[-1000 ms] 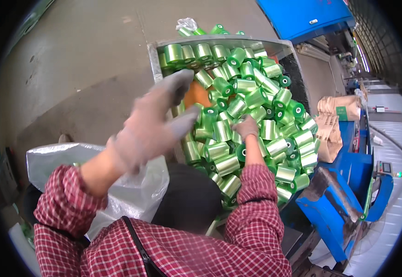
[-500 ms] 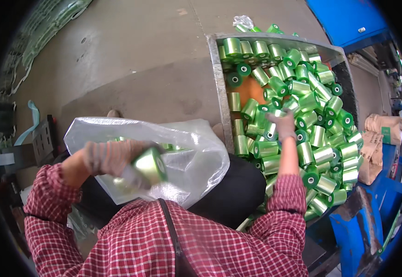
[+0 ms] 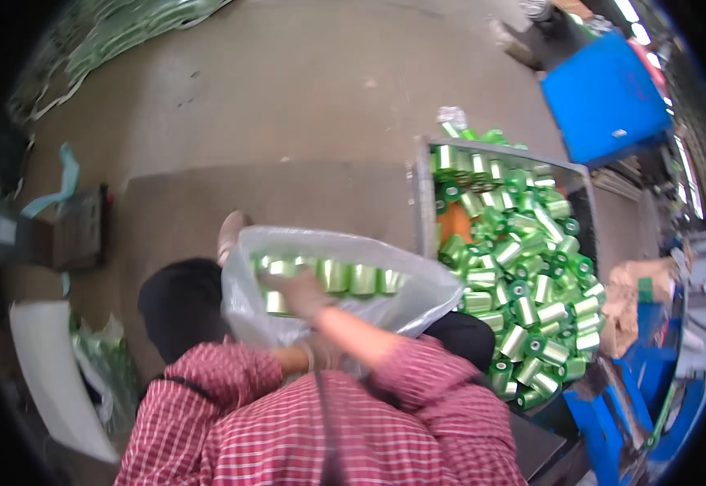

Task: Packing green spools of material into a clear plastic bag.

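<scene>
A clear plastic bag (image 3: 243,304) lies open across my lap, with several shiny green rolls of film (image 3: 363,279) lined up inside. My right hand (image 3: 303,293), in a greyish glove, reaches into the bag among the rolls at their left end. Motion smears its fingers, so whether they grip a roll is unclear. Close to the bag's near edge is my left hand (image 3: 322,353), also gloved. My right forearm crosses in front of it and hides its fingers. Many more rolls of green film (image 3: 525,310) lie heaped in a bin at my right.
The grey-rimmed bin (image 3: 424,194) stands right of my knee. Beyond it is a blue box (image 3: 604,97). Brown paper bags (image 3: 624,300) sit at the far right. A curved white panel (image 3: 53,364) and a dark metal device (image 3: 80,229) are on the left.
My right hand has moved left from the bin into the bag. My left hand, which held a roll, has dropped to the bag's near edge. The view has shifted.
</scene>
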A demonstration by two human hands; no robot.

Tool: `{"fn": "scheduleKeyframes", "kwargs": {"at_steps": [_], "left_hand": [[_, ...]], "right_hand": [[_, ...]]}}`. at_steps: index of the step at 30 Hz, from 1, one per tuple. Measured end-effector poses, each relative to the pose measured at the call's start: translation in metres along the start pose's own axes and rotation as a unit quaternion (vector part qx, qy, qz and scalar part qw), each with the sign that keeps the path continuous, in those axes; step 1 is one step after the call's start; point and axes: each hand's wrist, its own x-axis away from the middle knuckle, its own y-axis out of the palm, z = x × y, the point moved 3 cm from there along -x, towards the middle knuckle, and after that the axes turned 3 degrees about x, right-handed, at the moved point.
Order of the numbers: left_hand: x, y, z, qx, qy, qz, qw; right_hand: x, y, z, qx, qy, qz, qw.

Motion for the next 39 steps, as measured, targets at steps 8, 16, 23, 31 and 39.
{"fn": "scheduleKeyframes", "kwargs": {"at_steps": [8, 16, 23, 31, 39], "left_hand": [[0.025, -0.038, 0.080, -0.158, 0.137, 0.149, 0.967], [-0.016, -0.185, 0.153, -0.018, 0.220, 0.429, 0.876], [-0.124, -0.221, 0.224, -0.154, 0.230, 0.386, 0.880], [-0.109, -0.187, 0.245, 0.136, 0.217, 0.263, 0.930], [-0.031, -0.166, 0.092, -0.004, -0.321, 0.052, 0.946]], "right_hand": [[-0.027, 0.034, -0.064, 0.338, -0.150, -0.172, 0.913], [0.000, -0.350, 0.177, 0.410, 0.236, 0.458, 0.752], [0.012, -0.376, 0.198, -0.068, 0.074, 0.261, 0.960], [0.020, -0.302, 0.267, 0.435, 0.234, 0.174, 0.852], [0.154, -0.311, 0.151, 0.135, -0.167, 0.443, 0.871]]}}
